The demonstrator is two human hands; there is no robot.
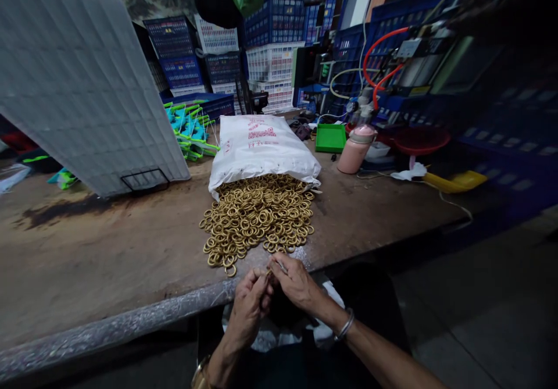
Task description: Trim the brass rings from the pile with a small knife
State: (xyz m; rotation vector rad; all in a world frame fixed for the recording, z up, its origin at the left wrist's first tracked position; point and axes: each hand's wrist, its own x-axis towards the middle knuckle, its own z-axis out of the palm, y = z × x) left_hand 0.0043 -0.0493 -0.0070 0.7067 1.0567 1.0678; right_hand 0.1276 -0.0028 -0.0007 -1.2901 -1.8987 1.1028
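My left hand [253, 296] and my right hand [295, 279] meet just over the table's front edge, fingers pinched close together. Between the fingertips shows a bit of a gold-coloured ring [269, 272], pinched by my left hand and mostly covered. A small greyish sliver shows at the right fingers; what that hand grips is too small to make out. Just beyond lies a heap of gold-coloured rings [261, 214], spilling from the open mouth of a white sack [261, 145] with red print. One ring [230, 270] lies at the heap's near edge.
A pale ribbed panel [96, 86] stands on the wooden table [131, 249] at left, beside green and blue plastic pieces [189, 127]. A green tray [330, 138], a pink bottle [355, 150] and a yellow scoop [455, 181] are at right. Stacked crates [274, 63] fill the back.
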